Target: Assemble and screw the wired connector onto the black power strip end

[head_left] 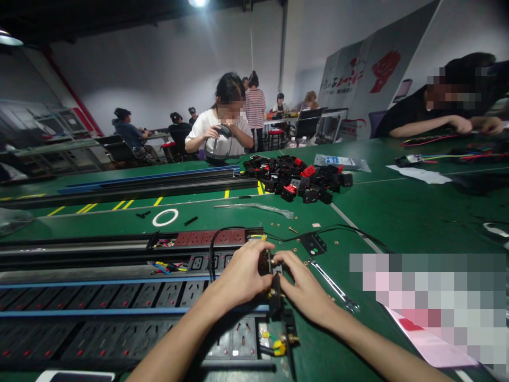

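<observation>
My left hand [248, 268] grips a small black end plate [275, 297] at the right end of the power strips, its thumb and fingers curled around the plate's upper part. My right hand [302, 284] pinches at the plate's outer face, by a brass fitting; whatever is between those fingertips is too small to make out. Beneath my hands lies the nearest black power strip [151, 337], with a brass bolt [292, 338] and yellow-green wiring at its end. A blue-edged power strip [119, 296] runs behind it.
A wrench [334, 285] lies right of my hands, near a black plate with a cable [313, 244] and scattered brass nuts. Farther back are a heap of black and red sockets [306, 178], a white ring [165, 217] and long rails [159, 183]. Co-workers sit across and at right.
</observation>
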`<state>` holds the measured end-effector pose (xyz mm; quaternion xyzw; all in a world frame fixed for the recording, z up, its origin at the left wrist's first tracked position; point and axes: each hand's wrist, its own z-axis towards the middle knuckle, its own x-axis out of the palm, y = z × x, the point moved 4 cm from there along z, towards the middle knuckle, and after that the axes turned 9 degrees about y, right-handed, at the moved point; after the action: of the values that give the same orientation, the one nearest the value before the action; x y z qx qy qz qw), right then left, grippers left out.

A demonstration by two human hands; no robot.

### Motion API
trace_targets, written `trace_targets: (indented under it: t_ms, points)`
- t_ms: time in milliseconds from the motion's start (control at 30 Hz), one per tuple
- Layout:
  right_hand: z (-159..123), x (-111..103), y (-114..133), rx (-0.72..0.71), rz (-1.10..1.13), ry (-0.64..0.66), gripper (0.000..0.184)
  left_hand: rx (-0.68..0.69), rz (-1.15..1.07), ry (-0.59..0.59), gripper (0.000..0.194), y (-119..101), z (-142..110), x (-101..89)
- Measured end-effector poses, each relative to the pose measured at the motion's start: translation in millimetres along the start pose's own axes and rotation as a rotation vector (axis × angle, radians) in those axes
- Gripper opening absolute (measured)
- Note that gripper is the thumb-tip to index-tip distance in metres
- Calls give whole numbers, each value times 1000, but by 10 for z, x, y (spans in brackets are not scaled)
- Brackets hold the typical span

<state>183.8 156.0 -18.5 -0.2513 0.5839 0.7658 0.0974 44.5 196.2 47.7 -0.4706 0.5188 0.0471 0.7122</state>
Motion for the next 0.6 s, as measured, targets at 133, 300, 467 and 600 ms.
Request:
trace_targets:
  t_ms: [133, 300, 467, 600]
  points:
    - [-12, -17, 10, 29, 1, -58, 32, -9, -9, -4, 52, 5, 0, 7]
    - [-16, -11, 36, -25, -15, -51, 28, -11, -12, 8, 54, -8, 0, 6]
    - [-16, -4, -3, -34, -7, -70, 30, -5, -19, 1, 51, -12, -2, 1]
    - [-6, -4, -15, -53, 2, -66, 18, 14, -21, 0, 48, -18, -3, 3]
